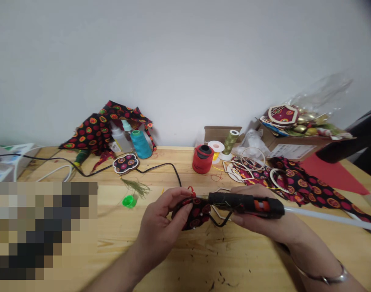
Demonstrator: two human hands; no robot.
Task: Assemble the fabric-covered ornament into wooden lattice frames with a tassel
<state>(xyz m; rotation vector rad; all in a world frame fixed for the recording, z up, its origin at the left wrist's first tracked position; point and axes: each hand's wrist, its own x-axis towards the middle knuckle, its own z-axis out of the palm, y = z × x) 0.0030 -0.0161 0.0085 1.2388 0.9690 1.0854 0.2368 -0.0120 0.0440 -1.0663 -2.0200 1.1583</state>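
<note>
Just left of centre, a bright green plastic cap (130, 201) sits on the pale wooden table (234, 253), well apart from the person's left hand (161, 229). That hand's curled fingers (181, 200) and thumb pinch a small rounded piece covered in black fabric with red and orange circles (197, 215), gripping it firmly from the left. A little red cord loop (190, 190) rises from the piece's top edge. The piece is held close to the left hand, with its far side just beside the tip of a black hot glue gun (246, 204). The gun lies almost level, its long axis running left to right, and its narrow nozzle (210, 198) points left at the piece's upper right edge; whether the tip touches the fabric is hard to tell. Further right, the right hand (264, 215) has closed around the gun's body, its bent fingers (243, 220) wrapped beneath. A long white glue stick (331, 217) runs rightward from the gun's back end, above a silver bracelet (325, 279) on the right wrist.
</note>
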